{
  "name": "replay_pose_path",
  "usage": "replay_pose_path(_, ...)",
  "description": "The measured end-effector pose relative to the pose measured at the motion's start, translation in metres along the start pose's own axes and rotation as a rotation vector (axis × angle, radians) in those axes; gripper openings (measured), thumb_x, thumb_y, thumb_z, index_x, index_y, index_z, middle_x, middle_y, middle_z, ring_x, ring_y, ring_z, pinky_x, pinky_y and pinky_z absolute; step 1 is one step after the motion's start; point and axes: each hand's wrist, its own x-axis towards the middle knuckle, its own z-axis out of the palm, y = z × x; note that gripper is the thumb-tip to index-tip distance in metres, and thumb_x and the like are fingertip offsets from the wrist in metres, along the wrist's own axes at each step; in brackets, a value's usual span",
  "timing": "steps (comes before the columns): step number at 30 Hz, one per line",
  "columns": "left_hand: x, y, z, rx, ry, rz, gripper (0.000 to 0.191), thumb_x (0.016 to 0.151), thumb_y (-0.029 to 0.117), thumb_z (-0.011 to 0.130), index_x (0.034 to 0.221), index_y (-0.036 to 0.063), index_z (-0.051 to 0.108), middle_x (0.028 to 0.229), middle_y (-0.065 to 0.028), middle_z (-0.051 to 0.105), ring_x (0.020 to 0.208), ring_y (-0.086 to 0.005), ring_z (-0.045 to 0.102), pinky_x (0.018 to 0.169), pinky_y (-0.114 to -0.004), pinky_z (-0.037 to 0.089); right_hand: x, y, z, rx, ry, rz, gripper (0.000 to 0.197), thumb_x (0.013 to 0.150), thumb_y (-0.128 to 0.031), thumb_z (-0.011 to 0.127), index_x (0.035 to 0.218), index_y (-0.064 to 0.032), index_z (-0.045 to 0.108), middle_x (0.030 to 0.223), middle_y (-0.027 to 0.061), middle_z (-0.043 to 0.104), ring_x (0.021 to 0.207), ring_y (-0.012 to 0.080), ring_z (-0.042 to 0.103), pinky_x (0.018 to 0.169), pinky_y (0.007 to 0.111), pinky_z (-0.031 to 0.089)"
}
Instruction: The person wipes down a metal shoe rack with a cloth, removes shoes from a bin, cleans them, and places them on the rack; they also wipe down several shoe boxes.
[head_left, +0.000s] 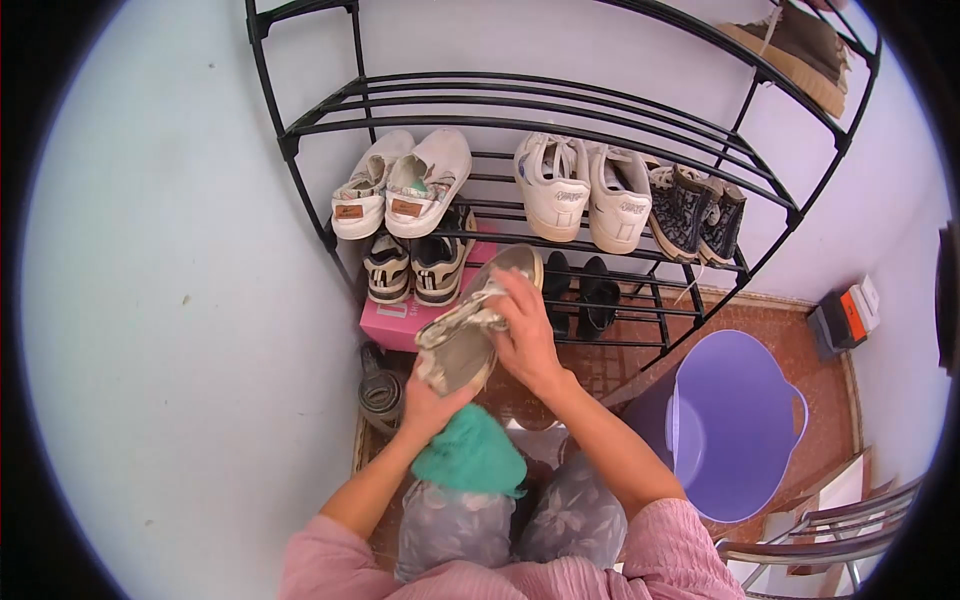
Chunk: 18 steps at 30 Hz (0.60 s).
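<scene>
A beige sandal (465, 352) with pale straps is held up in front of the shoe rack. My left hand (435, 405) grips its near end, by the heel. The fingers of my right hand (525, 337) are closed on the straps in its middle. Just below, a green cloth (472, 457) with a mesh-like look rests on my left knee. Behind the sandal, a pair of black and cream sneakers (435, 274) stands on a pink shoe box (390, 330). Part of the box is hidden by the sandal.
The black metal shoe rack (465, 124) carries white slip-ons (427, 180), white Nike sneakers (555, 195), dark patterned high-tops (682, 214), black shoes (598, 300) and a brown boot (802, 56). A purple tub (735, 427) stands at right, near a metal chair (817, 547). Boxes (844, 315) lean by the wall.
</scene>
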Motion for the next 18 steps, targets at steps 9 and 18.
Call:
replay_pose_path(9,0.053,-0.062,0.067,0.375,0.220,0.034,0.080,0.063,0.024,0.077,0.130,0.0039,0.039,0.121,-0.0223,0.045,0.110,-0.0364,0.051,0.089,-0.041,0.044,-0.037,0.043,0.027,0.869,0.252,0.932,0.067,0.089,-0.022,0.055,0.140,-0.0006,0.019,0.143,0.0178,0.024,0.131,0.0265,0.025,0.107,0.035,0.023)
replay_pose_path(18,0.125,-0.076,0.065,0.536,0.288,0.201,0.072,0.067,0.019,0.075,0.128,0.0051,0.039,0.118,-0.0241,0.039,0.107,-0.0432,0.047,0.086,-0.044,0.045,0.011,0.104,0.060,0.495,-0.029,0.898,0.068,0.094,-0.043,0.038,0.143,-0.0004,0.017,0.145,0.0209,0.027,0.133,0.0315,0.029,0.107,0.033,0.023)
